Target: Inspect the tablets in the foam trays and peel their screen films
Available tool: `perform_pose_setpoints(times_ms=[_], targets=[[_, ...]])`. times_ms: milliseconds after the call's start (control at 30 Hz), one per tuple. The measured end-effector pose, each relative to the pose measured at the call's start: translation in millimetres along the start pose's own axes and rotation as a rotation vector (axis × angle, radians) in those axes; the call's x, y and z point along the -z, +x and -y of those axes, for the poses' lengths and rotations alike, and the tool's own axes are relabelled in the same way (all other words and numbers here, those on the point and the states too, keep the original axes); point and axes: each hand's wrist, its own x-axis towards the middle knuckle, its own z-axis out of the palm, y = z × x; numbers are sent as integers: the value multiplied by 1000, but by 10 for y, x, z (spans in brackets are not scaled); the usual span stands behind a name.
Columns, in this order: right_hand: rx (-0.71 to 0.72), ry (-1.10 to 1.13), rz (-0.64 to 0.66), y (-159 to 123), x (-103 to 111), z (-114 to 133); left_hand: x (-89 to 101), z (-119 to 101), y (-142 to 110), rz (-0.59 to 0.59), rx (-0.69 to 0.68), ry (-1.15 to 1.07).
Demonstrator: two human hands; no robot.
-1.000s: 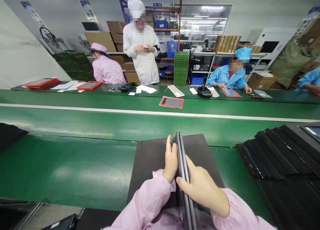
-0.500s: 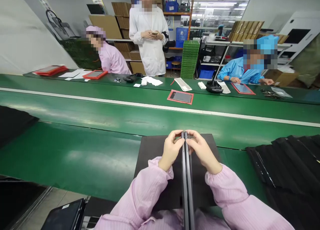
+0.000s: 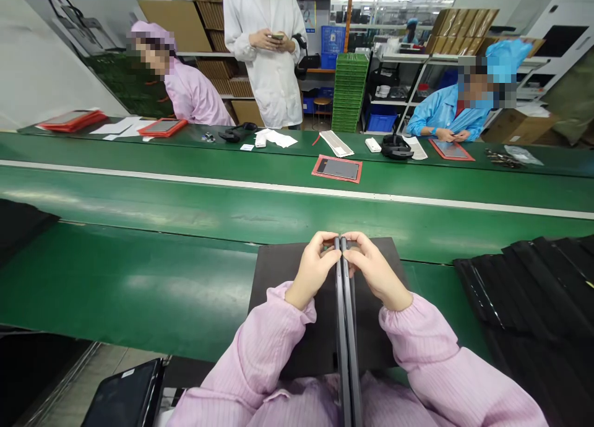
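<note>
Two thin dark-grey tablets stand on edge side by side, seen edge-on and running from the mat towards my body. The far end of the left tablet [image 3: 342, 328] is pinched by my left hand [image 3: 318, 263], thumb on the near edge and fingers curled over the far corner. My right hand [image 3: 371, 266] grips the right tablet [image 3: 352, 340] the same way. Only a narrow slit shows between the two. Beneath them lies a black mat [image 3: 278, 272] on the green bench. The tablets' faces are turned sideways and cannot be seen.
Black sleeves [image 3: 533, 303] are stacked at the right. A black tablet-like device [image 3: 123, 393] lies low at the left, near black material [image 3: 23, 229]. Across the green conveyor [image 3: 185, 204] is a tablet in a red frame [image 3: 337, 168]. Co-workers are beyond: one in white [image 3: 266, 56], another in blue [image 3: 452, 108].
My right hand has moved from the tablets' near side to their far end, and my left hand now pinches there too instead of lying flat. The view has tipped down.
</note>
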Motion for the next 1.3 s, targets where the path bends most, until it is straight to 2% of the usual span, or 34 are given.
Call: perform_pose_setpoints(times_ms=[300, 500, 833, 1033, 1300], targets=[[32, -54, -27, -30, 0, -11, 9, 59, -27, -2, 11, -51], [-8, 9, 42, -84, 36, 16, 84, 144, -44, 126, -33, -168], [28, 9, 38, -81, 69, -7, 67, 153, -66, 139, -51, -171], [42, 7, 77, -129, 120, -26, 95, 185, -80, 208, -63, -180], [83, 43, 61, -100, 160, -79, 82, 142, -55, 228, -49, -109]])
